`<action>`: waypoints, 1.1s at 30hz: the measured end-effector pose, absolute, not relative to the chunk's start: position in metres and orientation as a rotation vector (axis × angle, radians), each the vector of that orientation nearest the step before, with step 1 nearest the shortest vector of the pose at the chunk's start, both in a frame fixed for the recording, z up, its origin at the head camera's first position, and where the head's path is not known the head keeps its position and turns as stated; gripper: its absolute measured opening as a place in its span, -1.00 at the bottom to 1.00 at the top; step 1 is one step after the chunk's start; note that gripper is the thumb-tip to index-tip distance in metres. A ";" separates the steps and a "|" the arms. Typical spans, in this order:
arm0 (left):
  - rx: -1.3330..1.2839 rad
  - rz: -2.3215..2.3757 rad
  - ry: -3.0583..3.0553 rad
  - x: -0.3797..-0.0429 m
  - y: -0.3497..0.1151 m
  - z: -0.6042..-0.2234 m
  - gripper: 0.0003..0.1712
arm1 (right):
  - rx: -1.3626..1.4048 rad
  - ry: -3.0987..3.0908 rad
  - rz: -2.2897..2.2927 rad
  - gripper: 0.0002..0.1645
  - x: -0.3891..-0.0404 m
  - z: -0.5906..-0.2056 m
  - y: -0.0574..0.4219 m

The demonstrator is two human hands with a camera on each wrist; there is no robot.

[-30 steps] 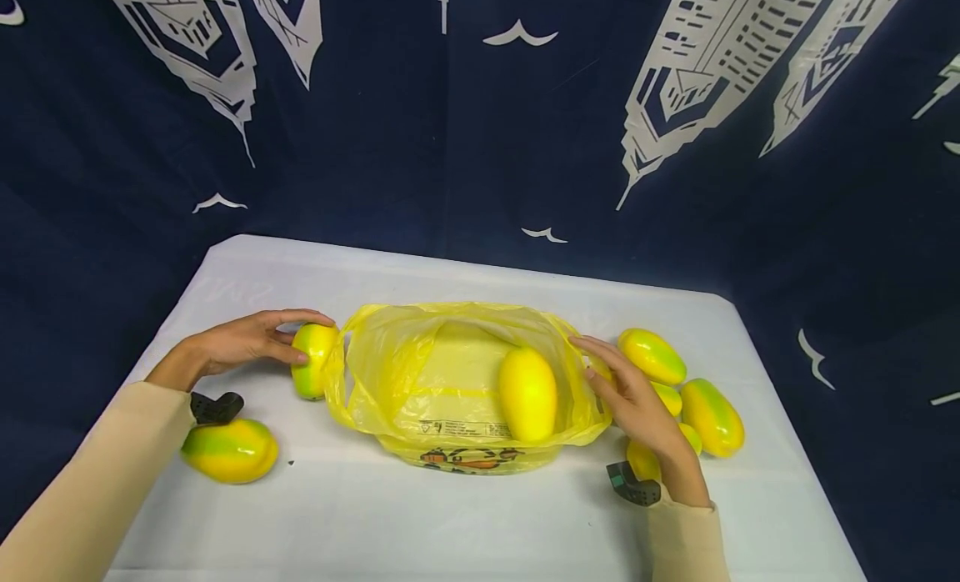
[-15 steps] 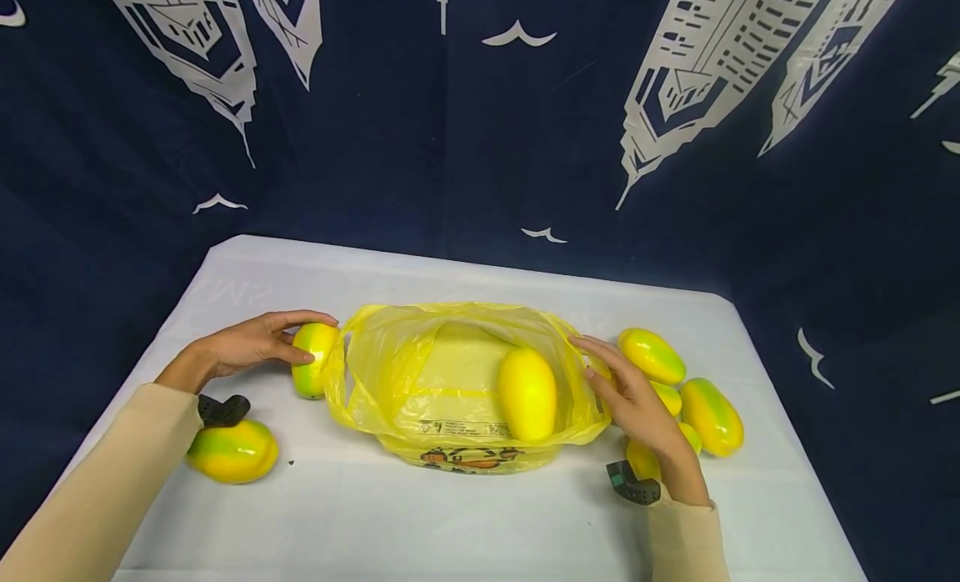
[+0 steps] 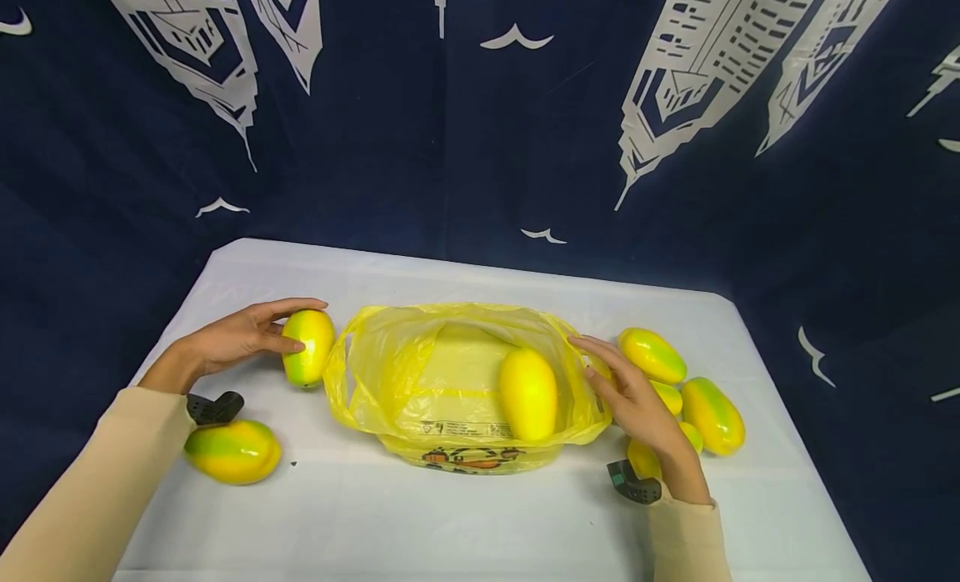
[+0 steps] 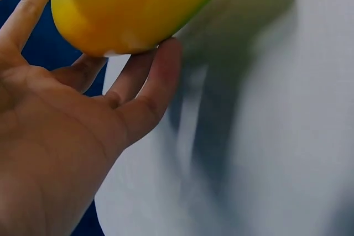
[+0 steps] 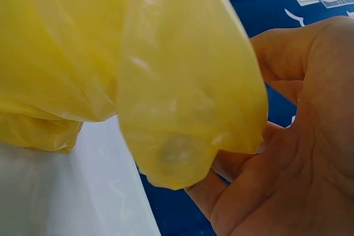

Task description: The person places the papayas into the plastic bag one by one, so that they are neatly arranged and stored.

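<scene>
My left hand holds a yellow-green mango upright between thumb and fingers, just left of the yellow plastic bag. In the left wrist view the fingers bend against the end of this mango. The bag stands at mid-table with its mouth spread, and a second mango shows inside it, on the right. At the bag's right rim my right hand grips the thin film. The right wrist view shows the bag's handle flap covering the fingertips.
Several more mangoes lie to the right of the bag, partly behind the right hand. Another mango rests under the left wrist. A white cloth covers the table, and a dark blue printed curtain hangs behind it.
The left hand has drawn its mango slightly back and to the left, and the mango overlaps the bag's left handle less than before. The right hand and the bag stay put.
</scene>
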State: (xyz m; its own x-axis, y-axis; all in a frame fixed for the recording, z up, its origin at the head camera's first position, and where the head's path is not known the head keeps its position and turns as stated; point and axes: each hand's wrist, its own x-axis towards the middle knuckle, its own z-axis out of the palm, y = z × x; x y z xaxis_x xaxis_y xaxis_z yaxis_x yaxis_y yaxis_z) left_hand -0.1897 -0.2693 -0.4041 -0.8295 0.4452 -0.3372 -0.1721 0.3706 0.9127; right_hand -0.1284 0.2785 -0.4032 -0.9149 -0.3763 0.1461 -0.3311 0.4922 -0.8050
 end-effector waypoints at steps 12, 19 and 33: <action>0.238 1.625 2.198 -0.191 -0.274 -0.379 -0.30 | -0.644 2.676 -1.432 -0.48 -0.129 -0.403 0.279; 0.291 1.608 2.303 -0.189 -0.267 -0.356 -0.27 | -0.644 2.663 -1.448 -0.48 -0.128 -0.404 0.279; 0.608 1.543 2.347 -0.181 -0.225 -0.311 -0.28 | -0.588 2.673 -1.417 -0.49 -0.128 -0.401 0.280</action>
State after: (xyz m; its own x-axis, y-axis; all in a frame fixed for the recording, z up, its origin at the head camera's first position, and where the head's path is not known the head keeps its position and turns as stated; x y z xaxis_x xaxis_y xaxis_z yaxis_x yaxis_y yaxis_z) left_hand -0.1809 -0.2250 -0.3110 -0.8765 0.4813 0.0073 0.1975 0.3458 0.9173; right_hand -0.1279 0.2801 -0.4007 -0.9255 -0.3580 0.1238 -0.3034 0.5048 -0.8082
